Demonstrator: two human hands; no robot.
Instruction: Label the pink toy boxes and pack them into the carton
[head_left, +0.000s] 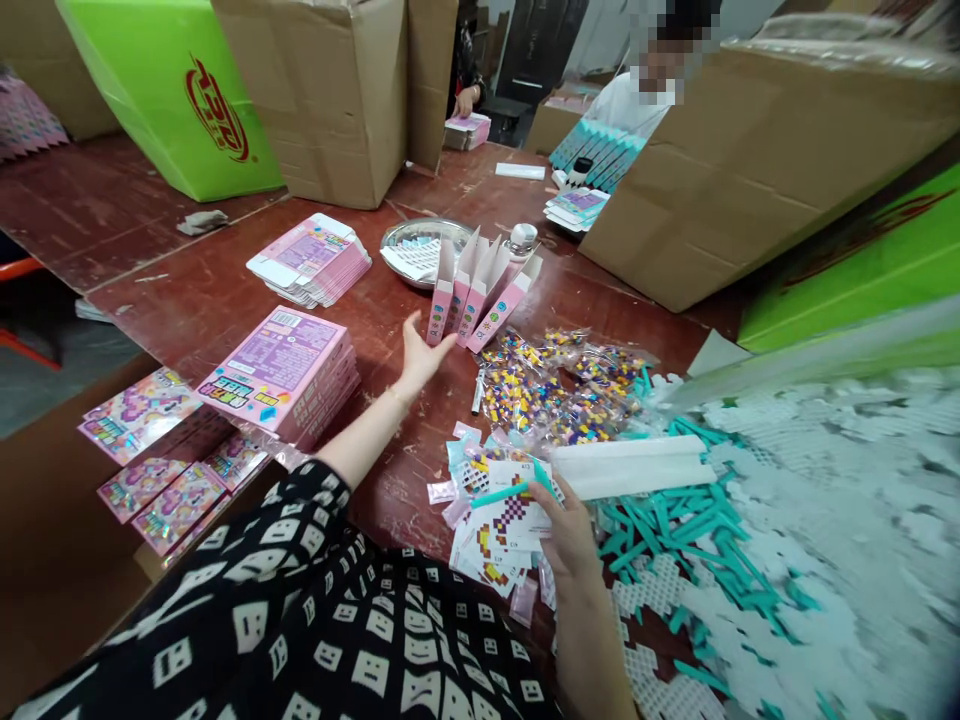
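My left hand (422,358) reaches forward with thumb and fingers spread, right beside several upright pink boxes (442,300) with open top flaps. Nothing shows in its grasp, and its fingertips are partly turned from view. My right hand (568,530) is closed on a thin teal plastic stick (499,495), held over white cards (491,560) printted with pixel patterns. Small pink sachets (523,600) lie around the cards. Just beyond are clear bags of coloured beads (525,390). To the right spreads a heap of teal plastic sticks (675,520), with a white strip (634,467) across it.
Stacks of pink boxes (281,360) and flattened boxes (311,255) stand at left. A metal plate (386,240) holds white sheets. White perforated pieces (862,500) pile up at right. Large cartons (315,100) stand behind; a co-worker (626,105) sits across the table.
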